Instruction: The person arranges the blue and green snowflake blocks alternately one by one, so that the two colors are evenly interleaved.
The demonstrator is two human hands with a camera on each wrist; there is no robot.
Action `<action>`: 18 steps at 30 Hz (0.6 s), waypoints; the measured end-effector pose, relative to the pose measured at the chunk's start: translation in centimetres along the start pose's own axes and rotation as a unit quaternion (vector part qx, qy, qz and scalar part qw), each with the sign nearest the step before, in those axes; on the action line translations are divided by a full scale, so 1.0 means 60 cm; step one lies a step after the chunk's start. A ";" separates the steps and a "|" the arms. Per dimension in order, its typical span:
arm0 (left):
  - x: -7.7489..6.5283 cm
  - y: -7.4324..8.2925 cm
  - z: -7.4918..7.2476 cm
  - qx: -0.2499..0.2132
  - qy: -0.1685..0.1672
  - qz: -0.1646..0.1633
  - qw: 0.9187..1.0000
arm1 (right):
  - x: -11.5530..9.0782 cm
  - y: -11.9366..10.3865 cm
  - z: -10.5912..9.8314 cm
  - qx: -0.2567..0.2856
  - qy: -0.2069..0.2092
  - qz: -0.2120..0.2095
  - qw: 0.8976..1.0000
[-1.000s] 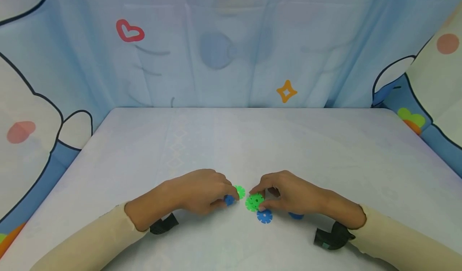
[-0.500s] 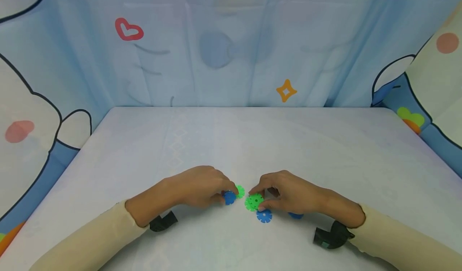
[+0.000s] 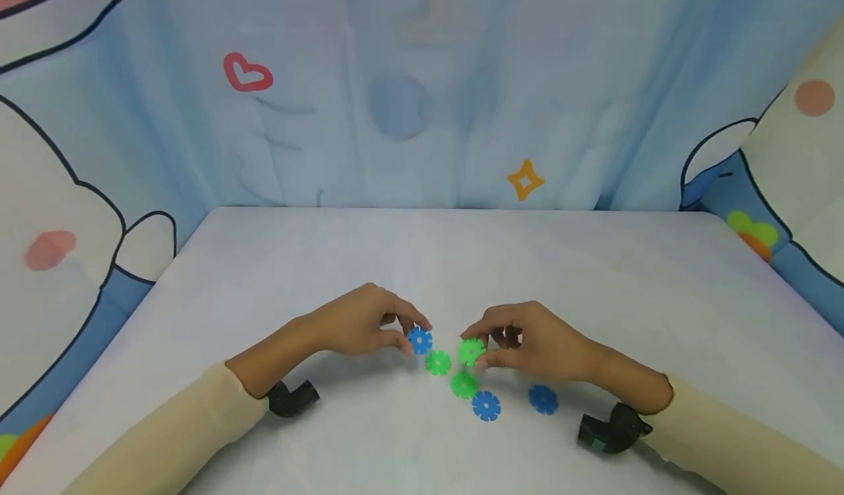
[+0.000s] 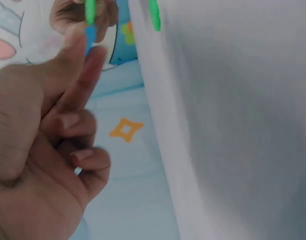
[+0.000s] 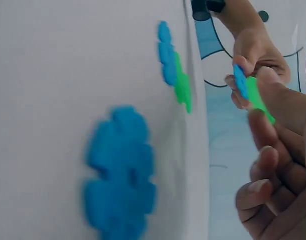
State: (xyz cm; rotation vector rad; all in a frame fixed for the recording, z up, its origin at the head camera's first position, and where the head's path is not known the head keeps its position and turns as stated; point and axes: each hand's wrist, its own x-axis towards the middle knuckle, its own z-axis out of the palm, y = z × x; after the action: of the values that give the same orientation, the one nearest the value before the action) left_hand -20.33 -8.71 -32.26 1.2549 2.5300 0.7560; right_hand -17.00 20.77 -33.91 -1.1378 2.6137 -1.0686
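Between thumb and index finger, my left hand pinches a blue notched plastic disc, a flower-shaped connecting piece. Opposite it, my right hand pinches a green notched disc the same way. The two held discs face each other a short gap apart in the head view. The left wrist view shows the blue disc edge-on at the fingertips. In the right wrist view the green disc overlaps the blue disc. Below the hands lie two more green discs.
A blue disc lies at the edge of the lower green disc. Another blue disc is under the right wrist, large in the right wrist view. The white table ends at a patterned blue curtain.
Both hands have risen from the table, the left with the blue disc, the right with the green one. A green disc beneath the right fingers and the far-right blue disc now show fully.
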 end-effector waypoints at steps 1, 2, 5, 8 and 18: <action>0.002 -0.007 -0.004 -0.021 0.030 -0.007 0.999 | 0.005 0.001 -0.004 0.008 0.019 0.002 1.000; 0.004 -0.013 -0.009 -0.043 0.061 -0.022 0.997 | 0.011 0.003 -0.009 0.018 0.038 0.003 0.999; 0.016 -0.028 -0.028 -0.122 0.151 -0.081 0.978 | 0.037 0.006 -0.024 0.046 0.094 0.025 0.994; 0.029 -0.043 -0.046 -0.196 0.216 -0.142 0.946 | 0.077 0.008 -0.038 0.062 0.140 0.060 0.986; 0.060 -0.105 -0.046 -0.211 0.215 -0.224 0.927 | 0.215 0.061 -0.036 0.066 0.119 0.122 0.983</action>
State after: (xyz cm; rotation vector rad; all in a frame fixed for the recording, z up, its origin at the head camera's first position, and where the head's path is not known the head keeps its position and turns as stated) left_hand -27.92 -10.02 -33.16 0.3772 2.6044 1.4719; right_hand -29.20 15.01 -32.31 -0.6758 2.7149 -1.3710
